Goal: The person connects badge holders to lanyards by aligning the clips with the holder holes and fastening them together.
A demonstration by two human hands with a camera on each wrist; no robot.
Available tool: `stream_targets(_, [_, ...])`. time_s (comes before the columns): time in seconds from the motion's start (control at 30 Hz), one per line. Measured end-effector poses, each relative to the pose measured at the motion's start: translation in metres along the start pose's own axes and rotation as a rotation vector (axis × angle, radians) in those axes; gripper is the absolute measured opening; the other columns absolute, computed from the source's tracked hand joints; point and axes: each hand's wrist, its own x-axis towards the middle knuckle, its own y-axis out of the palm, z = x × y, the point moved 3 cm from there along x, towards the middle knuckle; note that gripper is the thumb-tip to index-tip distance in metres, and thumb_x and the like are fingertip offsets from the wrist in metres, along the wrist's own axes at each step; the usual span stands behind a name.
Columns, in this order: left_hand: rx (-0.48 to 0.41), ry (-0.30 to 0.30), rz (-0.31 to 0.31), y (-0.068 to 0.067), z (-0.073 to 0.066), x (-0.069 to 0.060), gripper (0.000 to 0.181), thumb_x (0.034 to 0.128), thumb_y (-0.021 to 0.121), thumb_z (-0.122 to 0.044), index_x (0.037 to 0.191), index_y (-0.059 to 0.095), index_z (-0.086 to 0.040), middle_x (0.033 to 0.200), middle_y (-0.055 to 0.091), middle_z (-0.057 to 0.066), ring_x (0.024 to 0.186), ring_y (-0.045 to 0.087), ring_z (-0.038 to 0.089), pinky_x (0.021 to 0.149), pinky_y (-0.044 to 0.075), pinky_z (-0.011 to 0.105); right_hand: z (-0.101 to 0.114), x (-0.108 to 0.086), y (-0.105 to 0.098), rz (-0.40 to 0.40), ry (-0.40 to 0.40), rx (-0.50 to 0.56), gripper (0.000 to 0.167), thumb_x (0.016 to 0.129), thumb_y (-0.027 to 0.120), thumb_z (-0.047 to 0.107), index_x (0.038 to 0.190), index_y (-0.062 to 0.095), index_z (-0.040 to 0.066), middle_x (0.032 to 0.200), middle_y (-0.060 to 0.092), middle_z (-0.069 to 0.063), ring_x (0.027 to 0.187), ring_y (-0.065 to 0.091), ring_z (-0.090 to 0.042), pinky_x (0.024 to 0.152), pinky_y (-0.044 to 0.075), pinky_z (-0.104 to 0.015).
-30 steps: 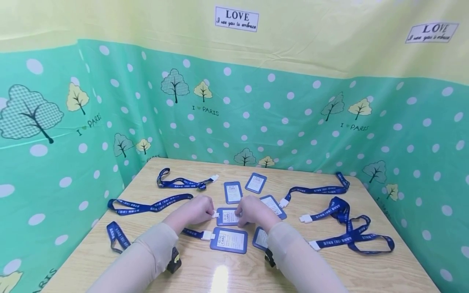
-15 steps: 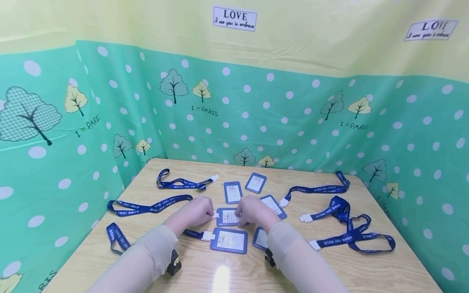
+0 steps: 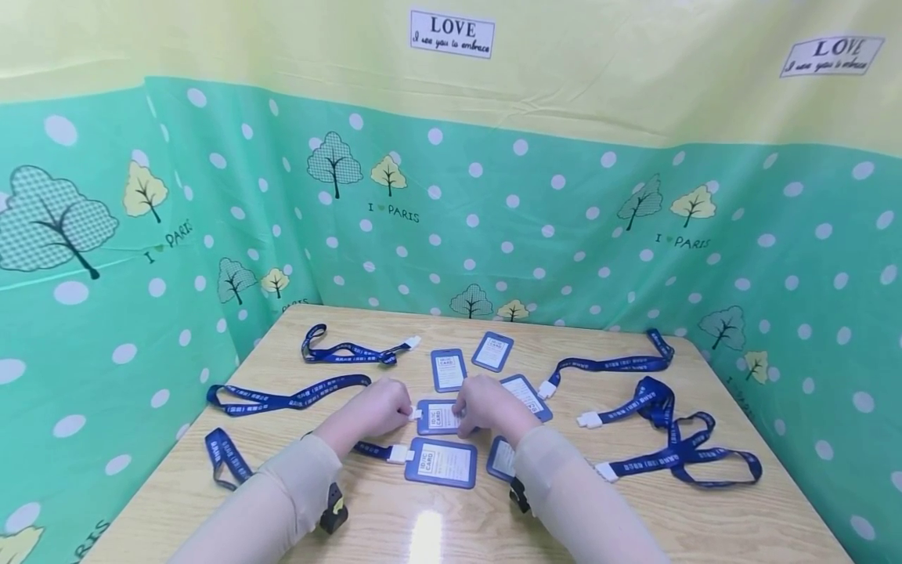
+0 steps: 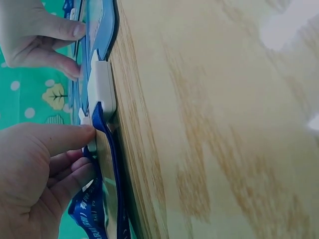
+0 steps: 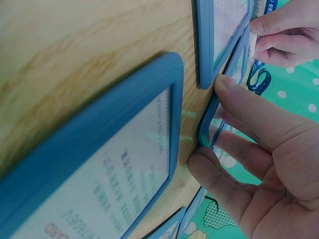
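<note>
In the head view a blue card holder (image 3: 435, 418) with a white card lies flat mid-table, its slotted end to the left. My right hand (image 3: 488, 406) grips its right end; in the right wrist view the thumb (image 5: 228, 85) and fingers sit around its edge. At its left end my left hand (image 3: 376, 407) pinches a white lanyard clip (image 3: 416, 414), mostly hidden by the fingertips. The clip touches the holder's slotted end. A blue lanyard (image 3: 296, 395) runs leftward behind that hand. Just nearer, another card holder (image 3: 441, 463) is joined to a white clip (image 3: 399, 453).
Several more card holders (image 3: 448, 370) lie around the hands, one (image 3: 501, 459) partly under the right forearm. Blue lanyards lie on both sides, such as one (image 3: 348, 352) at back left and one (image 3: 616, 366) at right. A patterned curtain (image 3: 493, 204) surrounds the wooden table (image 3: 380, 525).
Both hands stay in place on the clip and the card holder. Only a very slight shift of the head view shows.
</note>
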Motion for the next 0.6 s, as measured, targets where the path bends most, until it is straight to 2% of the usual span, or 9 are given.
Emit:
stream_targets(0.33, [-0.021,-0.043,-0.015,-0.0002,-0.0040,-0.0045,0.006,0.0856,0.080,-0.008,0.088,0.082,-0.014,0.095,0.074,0.004,0.091,0.070,0.020,0.084,0.059,0.036,-0.0027,0.0025,0.0008,0.004,0.016,0.021,0.036,0.075,0.092,0.023,0.108,0.080,0.023,0.111,0.073,0.003,0.086,0.064,-0.011,0.088,0.056,-0.037])
stream_targets(0.6, [-0.007,-0.038,-0.024,0.0022,-0.0057,-0.0060,0.006,0.0862,0.079,-0.008,0.091,0.082,-0.012,0.097,0.075,0.006,0.093,0.070,0.022,0.085,0.059,0.036,-0.0022,0.0033,0.0011,0.007,0.022,0.031,0.035,0.074,0.092,0.022,0.107,0.080,0.022,0.109,0.072,0.002,0.082,0.063,-0.011,0.085,0.056,-0.036])
